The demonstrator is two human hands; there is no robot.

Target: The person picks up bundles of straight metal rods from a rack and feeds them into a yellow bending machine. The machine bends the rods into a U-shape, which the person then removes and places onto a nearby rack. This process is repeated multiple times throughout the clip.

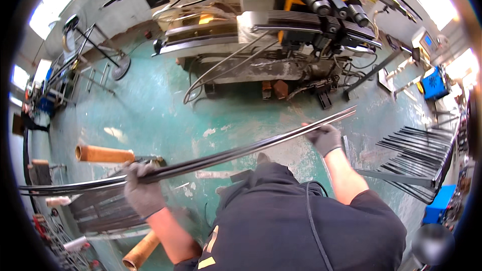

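Note:
A bundle of several long, thin dark metal rods stretches across in front of my body, rising toward the right. My left hand, in a grey glove, is wrapped round the bundle left of my body. Past it, the rods run on to the far left edge of the view. Near their right ends my right hand, also in a grey glove, grips the bundle; some of its fingers are hidden. The right tips stick out a little beyond that hand.
Ahead stands a long machine with orange-and-black units and trailing cables. To the right is a rack with many dark rods. A cardboard-coloured roller and another roller lie by a low stand at left. The floor is green and worn.

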